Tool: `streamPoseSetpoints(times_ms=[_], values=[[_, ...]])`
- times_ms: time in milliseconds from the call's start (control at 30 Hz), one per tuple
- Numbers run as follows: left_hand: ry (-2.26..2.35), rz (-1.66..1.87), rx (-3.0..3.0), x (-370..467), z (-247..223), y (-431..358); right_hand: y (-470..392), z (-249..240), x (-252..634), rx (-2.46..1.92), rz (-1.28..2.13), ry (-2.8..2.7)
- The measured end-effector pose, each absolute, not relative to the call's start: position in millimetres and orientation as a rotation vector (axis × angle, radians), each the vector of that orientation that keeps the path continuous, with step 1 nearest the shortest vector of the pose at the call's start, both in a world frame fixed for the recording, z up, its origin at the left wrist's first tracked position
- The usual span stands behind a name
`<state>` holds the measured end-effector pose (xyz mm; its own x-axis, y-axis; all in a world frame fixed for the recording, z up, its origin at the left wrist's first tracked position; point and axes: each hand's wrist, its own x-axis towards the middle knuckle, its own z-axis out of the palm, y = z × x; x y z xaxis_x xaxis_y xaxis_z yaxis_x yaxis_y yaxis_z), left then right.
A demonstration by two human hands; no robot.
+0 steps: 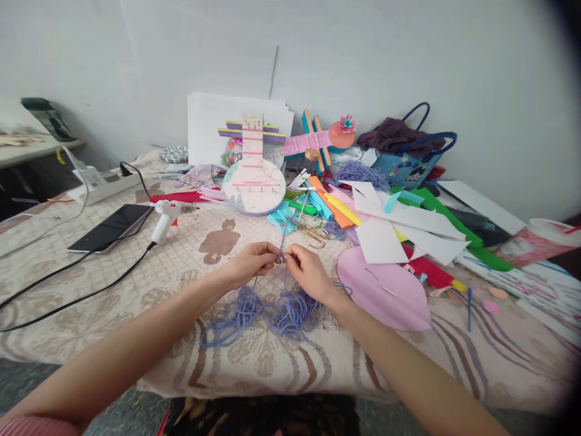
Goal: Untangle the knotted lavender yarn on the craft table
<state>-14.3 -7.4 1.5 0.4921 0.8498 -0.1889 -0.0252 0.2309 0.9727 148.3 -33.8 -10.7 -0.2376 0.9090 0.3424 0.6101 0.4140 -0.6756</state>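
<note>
Close together over the middle of the table, my left hand point(256, 263) and my right hand point(308, 270) both pinch purple yarn point(290, 315) between thumb and fingertips. One strand rises from between the fingers toward the scissors. Other strands run down to two loose, tangled heaps lying in front of me. The exact crossing of the strands at my fingertips is too small to make out. Just beyond my right hand lie gold-handled scissors point(313, 236). To its right is a pink paper oval point(384, 287) lying flat.
A white glue gun point(166, 221) with a black cord and a black tablet point(111, 228) lie left. Behind stand a round-bodied craft piece point(254, 186) and a pink-necked one point(308, 142). White paper scraps point(384, 239), a blue bag point(408, 166) and a cup point(540, 242) are right.
</note>
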Motion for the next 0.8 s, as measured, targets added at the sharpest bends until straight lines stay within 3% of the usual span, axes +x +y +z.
streamPoseSetpoints(times_ms=[300, 800], values=[[1.041, 0.755, 1.487, -16.5, 2.1, -7.1, -34.1, -11.9, 149.2, -1.279, 0.493, -2.009], [1.127, 0.775, 1.495, -16.9, 0.9, -4.8, -33.1, -6.3, 155.7, -1.234, 0.562, -1.964]])
